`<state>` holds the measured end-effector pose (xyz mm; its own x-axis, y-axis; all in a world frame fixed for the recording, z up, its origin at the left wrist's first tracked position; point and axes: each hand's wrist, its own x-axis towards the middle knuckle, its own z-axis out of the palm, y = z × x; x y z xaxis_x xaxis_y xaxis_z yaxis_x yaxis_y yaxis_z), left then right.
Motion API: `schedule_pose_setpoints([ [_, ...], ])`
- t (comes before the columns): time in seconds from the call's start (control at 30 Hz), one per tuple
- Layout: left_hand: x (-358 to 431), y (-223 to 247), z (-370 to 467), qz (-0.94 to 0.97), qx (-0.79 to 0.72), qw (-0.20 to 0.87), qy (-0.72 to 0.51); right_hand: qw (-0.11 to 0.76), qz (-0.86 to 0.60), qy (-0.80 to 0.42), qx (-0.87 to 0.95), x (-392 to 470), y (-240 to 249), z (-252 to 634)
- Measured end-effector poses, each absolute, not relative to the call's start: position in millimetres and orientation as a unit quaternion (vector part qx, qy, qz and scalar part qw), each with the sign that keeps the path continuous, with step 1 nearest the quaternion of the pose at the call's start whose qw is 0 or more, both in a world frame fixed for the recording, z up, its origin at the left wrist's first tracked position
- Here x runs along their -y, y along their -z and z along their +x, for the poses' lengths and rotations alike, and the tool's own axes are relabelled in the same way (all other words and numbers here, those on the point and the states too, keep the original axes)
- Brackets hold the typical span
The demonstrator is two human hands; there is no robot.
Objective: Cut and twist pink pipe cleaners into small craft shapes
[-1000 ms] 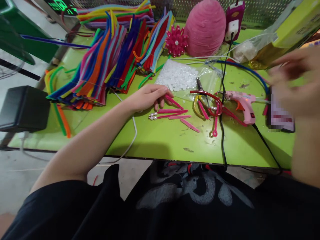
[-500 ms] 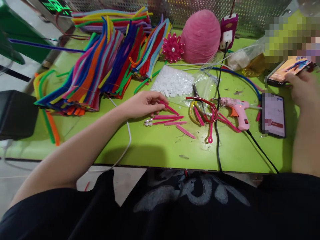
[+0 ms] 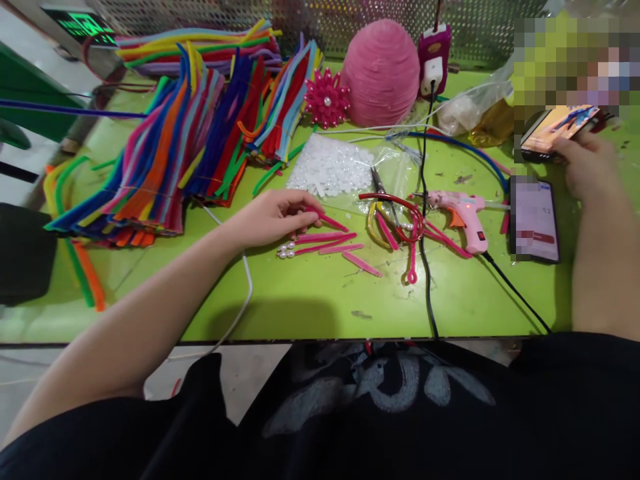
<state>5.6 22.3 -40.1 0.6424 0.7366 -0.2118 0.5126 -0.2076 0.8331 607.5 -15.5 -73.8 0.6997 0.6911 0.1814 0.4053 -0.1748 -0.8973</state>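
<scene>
My left hand (image 3: 280,217) rests on the table with its thumb and fingers closed on a short pink pipe cleaner (image 3: 334,221). Just below it lie pink pipe cleaner stems with white pearl beads (image 3: 286,249) at their ends. Loose pink pieces (image 3: 362,264) are scattered to the right of these. At the far right, my right hand (image 3: 593,165) grips a smartphone (image 3: 565,128) with a lit screen, raised over the table. A second phone (image 3: 536,220) lies below it, screen lit. Pixelation covers part of both phones' surroundings.
A pink glue gun (image 3: 469,219) lies right of scissors (image 3: 379,183) with red and yellow handles. Behind sit a bag of white beads (image 3: 333,167), a pink flower (image 3: 327,99) and a pink dome (image 3: 383,73). Pipe cleaner bundles (image 3: 150,173) fill the left. A black cable (image 3: 425,280) crosses the table.
The whole view has shifted slightly, so things sit a little further left. Both hands keep the same holds, and nothing on the table has visibly moved.
</scene>
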Motion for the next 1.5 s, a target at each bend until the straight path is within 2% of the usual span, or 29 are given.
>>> schedule_pose_setpoints([
  [0.63,-20,43,6,0.725,-0.422,0.524,-0.147,0.568,-0.733,-0.156,0.342,17,72,596],
  [1.03,-18,37,7,0.739,-0.420,0.512,-0.125,0.482,-0.797,-0.132,0.340,16,67,587],
  [1.5,-18,38,6,0.747,-0.422,0.499,-0.119,0.442,-0.817,-0.123,0.349,13,72,596],
])
